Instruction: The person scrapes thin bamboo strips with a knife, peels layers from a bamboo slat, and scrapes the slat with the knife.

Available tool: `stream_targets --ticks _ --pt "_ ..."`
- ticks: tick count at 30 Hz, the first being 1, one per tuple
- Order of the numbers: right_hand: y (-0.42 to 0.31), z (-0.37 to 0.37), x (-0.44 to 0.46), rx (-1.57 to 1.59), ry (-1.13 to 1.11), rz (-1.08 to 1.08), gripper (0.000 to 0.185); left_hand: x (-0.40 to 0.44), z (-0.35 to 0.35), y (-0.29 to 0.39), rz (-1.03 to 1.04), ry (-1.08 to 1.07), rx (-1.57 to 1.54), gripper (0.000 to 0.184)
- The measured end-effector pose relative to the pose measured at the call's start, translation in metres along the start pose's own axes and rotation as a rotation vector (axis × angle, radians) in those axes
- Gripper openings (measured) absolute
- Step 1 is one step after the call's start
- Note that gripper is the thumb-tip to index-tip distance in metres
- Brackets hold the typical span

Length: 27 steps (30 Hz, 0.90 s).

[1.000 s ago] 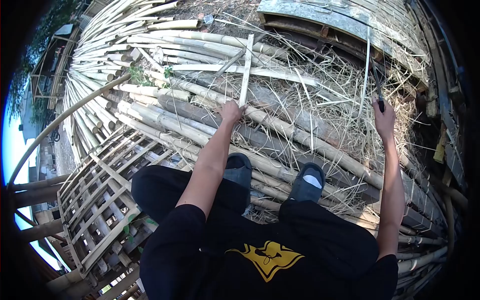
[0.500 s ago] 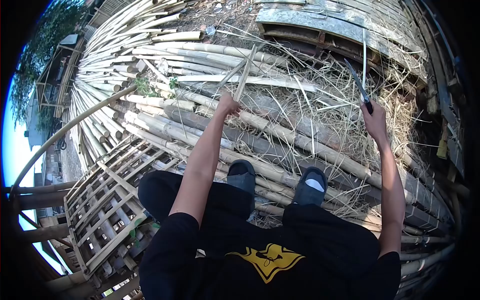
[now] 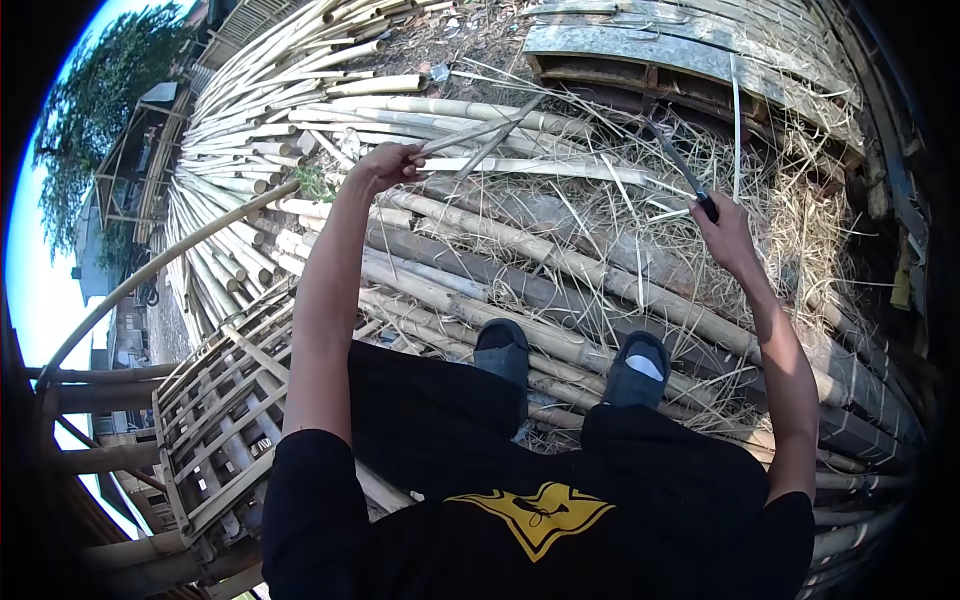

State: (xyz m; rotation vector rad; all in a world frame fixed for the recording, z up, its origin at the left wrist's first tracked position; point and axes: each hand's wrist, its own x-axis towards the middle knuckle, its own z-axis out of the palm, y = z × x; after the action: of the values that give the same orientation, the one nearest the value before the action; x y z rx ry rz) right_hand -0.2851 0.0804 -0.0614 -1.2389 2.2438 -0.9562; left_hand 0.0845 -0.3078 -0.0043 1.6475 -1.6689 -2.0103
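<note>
My left hand (image 3: 392,167) grips the near end of a thin bamboo strip (image 3: 480,130), which slants up and to the right over the bamboo pile. In my right hand (image 3: 722,222) is the black handle of a knife (image 3: 680,160), its dark blade pointing up and to the left. Beneath the held strip, a shorter strip (image 3: 497,140) lies at a slant across a long pale split piece (image 3: 560,167). Thin shavings (image 3: 700,265) are scattered over the poles between and below my hands.
Bamboo poles (image 3: 560,258) run under my sandalled feet. A woven bamboo lattice (image 3: 215,425) stands at the lower left, near a curved pole (image 3: 150,268). At the upper right is a wooden platform (image 3: 640,45). Many pole ends fan out at the upper left.
My left hand has moved left and up with the strip, which now lies at a lower slant. My right hand has shifted left with the knife, whose blade now tilts further left.
</note>
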Motion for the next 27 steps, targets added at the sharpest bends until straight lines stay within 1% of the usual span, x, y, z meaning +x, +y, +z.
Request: stream_targets --ticks 1,2,4,5,6,7,8,9,10,12,13,15,16,18,19,20,21,22,23,24,25,26,27 --pt "-0.003 0.005 -0.001 0.045 -0.008 -0.013 0.037 -0.017 -0.007 0.014 0.009 -0.036 0.064 0.029" --pt "-0.010 0.008 -0.002 0.051 -0.007 -0.015 0.037 -0.034 -0.012 0.022 0.003 -0.001 0.101 0.028" --pt "-0.022 0.016 -0.004 0.171 -0.130 0.042 0.034 -0.083 -0.007 0.034 0.072 0.068 0.101 0.032" --pt "-0.008 0.032 0.000 0.234 -0.148 -0.006 0.028 -0.108 -0.005 0.035 0.108 0.076 0.137 0.033" --pt "-0.018 0.034 -0.002 0.246 -0.153 -0.002 0.028 -0.131 -0.001 0.031 0.140 0.081 0.171 0.034" --pt "-0.036 0.033 -0.005 0.580 -0.279 0.232 0.028 -0.153 0.007 0.022 0.178 0.117 0.177 0.035" --pt "-0.047 0.033 -0.006 0.907 -0.402 0.473 0.030 -0.171 0.013 0.011 0.210 0.083 0.196 0.035" --pt "-0.045 0.045 -0.005 1.025 -0.410 0.489 0.031 -0.191 0.030 0.002 0.246 0.113 0.184 0.036" --pt "-0.047 0.050 -0.002 1.029 -0.407 0.500 0.031 -0.207 0.044 -0.009 0.257 0.126 0.175 0.035" --pt "-0.055 0.053 0.007 1.161 -0.436 0.510 0.044 -0.235 0.080 -0.012 0.282 0.124 0.173 0.037" --pt "-0.060 0.053 0.011 1.162 -0.422 0.518 0.044 -0.239 0.089 -0.022 0.278 0.073 0.093 0.037" --pt "-0.067 0.049 0.021 1.173 -0.306 0.587 0.059 -0.246 0.115 -0.040 0.252 -0.012 -0.012 0.037" --pt "-0.061 0.048 0.029 1.204 -0.296 0.579 0.072 -0.249 0.131 -0.049 0.233 -0.043 -0.036 0.037" --pt "-0.047 0.047 0.043 1.232 -0.257 0.603 0.072 -0.252 0.156 -0.065 0.187 -0.113 -0.095 0.033" --pt "-0.039 0.045 0.045 1.304 -0.267 0.562 0.067 -0.252 0.165 -0.073 0.170 -0.162 -0.099 0.033" --pt "-0.025 0.050 0.048 1.279 -0.135 0.659 0.059 -0.252 0.172 -0.082 0.147 -0.208 -0.105 0.032" --pt "-0.023 0.049 0.044 1.294 -0.072 0.648 0.050 -0.250 0.179 -0.090 0.130 -0.225 -0.085 0.031" --pt "-0.022 0.047 0.042 1.307 -0.012 0.634 0.043 -0.247 0.179 -0.096 0.110 -0.274 -0.060 0.031" --pt "-0.019 0.043 0.038 1.299 -0.010 0.644 0.043 -0.241 0.180 -0.103 0.159 -0.291 0.009 0.032" --pt "-0.020 0.035 0.034 1.344 -0.068 0.561 0.043 -0.237 0.185 -0.104 0.206 -0.305 0.076 0.034" --pt "-0.021 0.028 0.031 1.390 -0.128 0.474 0.043 -0.235 0.188 -0.100 0.261 -0.239 0.315 0.039" --pt "-0.021 0.024 0.030 1.387 -0.132 0.481 0.043 -0.235 0.193 -0.094 0.314 -0.171 0.556 0.045" --pt "-0.020 0.020 0.030 1.368 -0.192 0.358 0.043 -0.230 0.198 -0.101 0.371 0.010 0.637 0.055"
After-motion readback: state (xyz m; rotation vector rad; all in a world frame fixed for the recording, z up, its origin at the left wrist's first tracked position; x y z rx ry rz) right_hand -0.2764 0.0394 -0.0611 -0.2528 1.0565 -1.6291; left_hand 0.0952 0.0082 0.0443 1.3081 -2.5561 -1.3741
